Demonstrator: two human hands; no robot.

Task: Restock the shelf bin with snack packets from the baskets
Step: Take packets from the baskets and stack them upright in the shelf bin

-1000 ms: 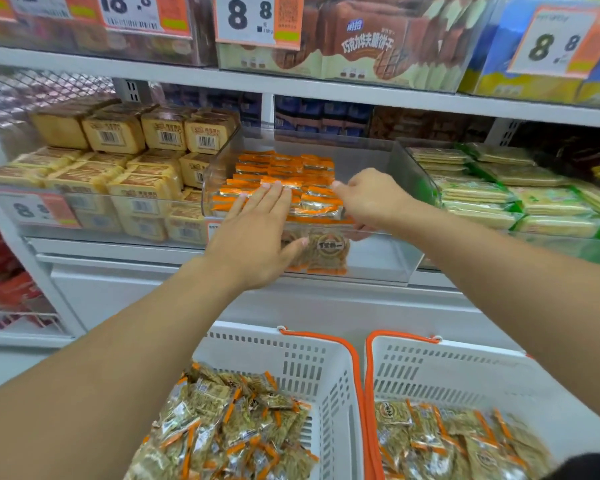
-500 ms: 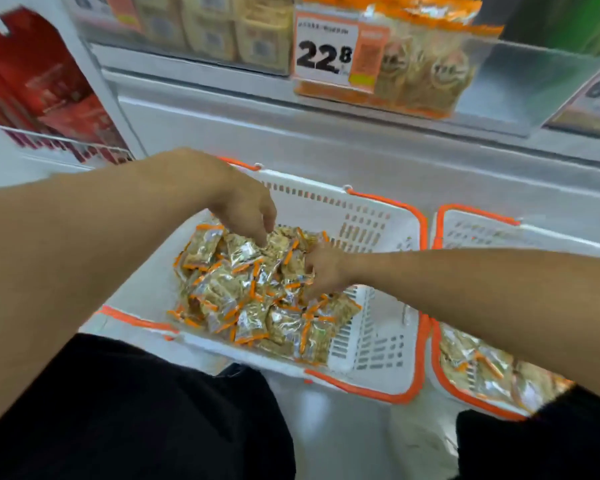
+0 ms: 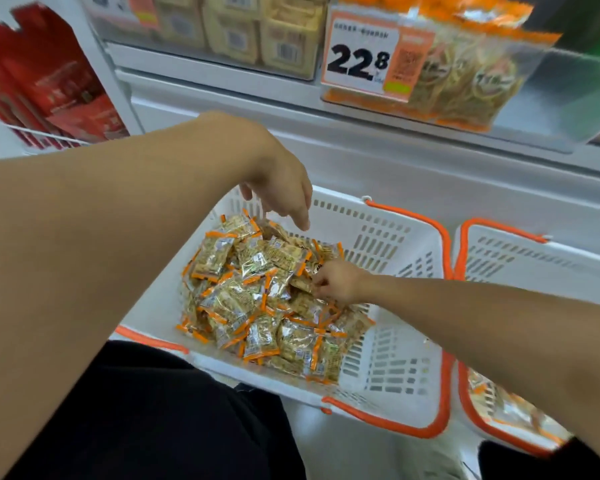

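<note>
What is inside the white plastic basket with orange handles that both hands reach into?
The white basket holds a loose heap of clear snack packets with orange edges. The right hand pinches some; the left hand hovers above. Packets underneath are hidden.

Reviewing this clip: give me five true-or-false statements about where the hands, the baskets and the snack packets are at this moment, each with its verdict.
1. The right hand is down among the snack packets in the left basket. True.
2. The left hand grips a packet. False: it hovers over the pile, fingers pointing down, holding nothing.
3. The right basket has no packets in it. False: some show at its near end.
4. The shelf bin above carries a price tag reading 22.8. True.
5. Both baskets have green rims. False: the rims are orange.
</note>
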